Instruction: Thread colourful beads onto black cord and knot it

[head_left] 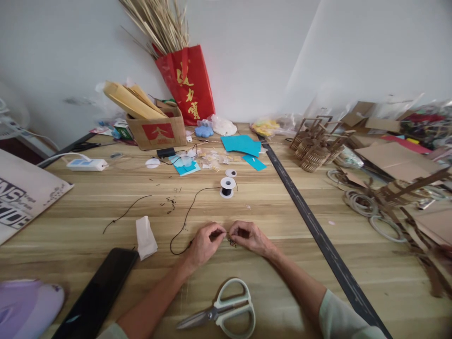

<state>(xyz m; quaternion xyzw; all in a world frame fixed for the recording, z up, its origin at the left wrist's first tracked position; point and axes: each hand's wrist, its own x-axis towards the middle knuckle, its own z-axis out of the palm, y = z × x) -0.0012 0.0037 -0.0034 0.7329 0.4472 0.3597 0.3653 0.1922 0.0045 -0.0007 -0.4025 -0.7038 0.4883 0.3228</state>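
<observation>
At the table's centre my left hand (205, 242) pinches a thin black cord (187, 221), which loops back to a white spool (228, 187) wound with black. Close beside it, fingertips nearly meeting, my right hand (250, 237) is closed in a pinch on the same cord. Small dark knots or beads (232, 242) hang just under the right fingertips; they are too small to make out. Below both hands lie scissors (226, 313) with pale green handles. A loose piece of black cord (129, 212) and several short dark cuttings (171, 203) lie to the left.
A black phone (100, 292) and a folded white paper (146, 238) lie left. At the back stand a cardboard box (158, 134), a red bag (187, 84) and blue sheets (242, 145). Right of a dark strip (310, 212) are small woven baskets (312, 146) and coiled rings (362, 203).
</observation>
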